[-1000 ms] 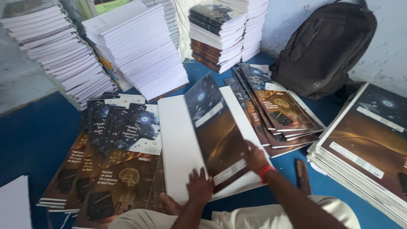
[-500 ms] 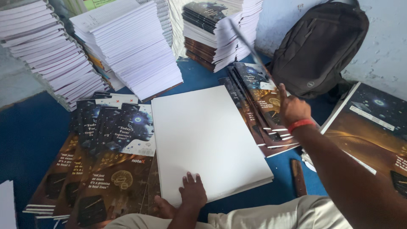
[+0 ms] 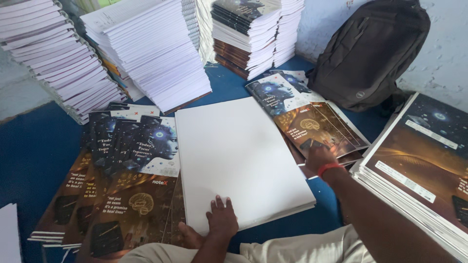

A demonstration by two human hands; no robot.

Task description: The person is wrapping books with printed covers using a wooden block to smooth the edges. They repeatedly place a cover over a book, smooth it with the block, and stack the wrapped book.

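The right hand [image 3: 319,157] has come out to about three o'clock and now lies palm down on the fanned covers [image 3: 312,127] there. Its fingers are bent onto the top brown cover, but whether they pinch it or only press on it I cannot tell. A red band sits at that wrist. A moment ago this hand was at the white stack [image 3: 239,158], where a cover stood lifted; that cover is gone from the stack, which now shows bare white on top. By my reading one cover has been dealt with and the hand is on the supply again.

The left hand [image 3: 222,217] stays flat at six o'clock, fingers spread on the near edge of the white stack, holding nothing, simply pressing it down. Beside it a bare foot [image 3: 191,235] pokes from under the stack's corner.

Outward from there: at nine o'clock a second spread of covers [image 3: 124,170] lies overlapped on the blue floor [image 3: 29,146], blue face-printed ends above brown ends. At four o'clock a tall pile of brown sheets [image 3: 419,160] sits just beside the right forearm. At twelve and eleven o'clock rise piles of bound white books [image 3: 151,53], with a dark-covered pile [image 3: 248,34] behind. A backpack [image 3: 370,53] leans on the wall at one o'clock.
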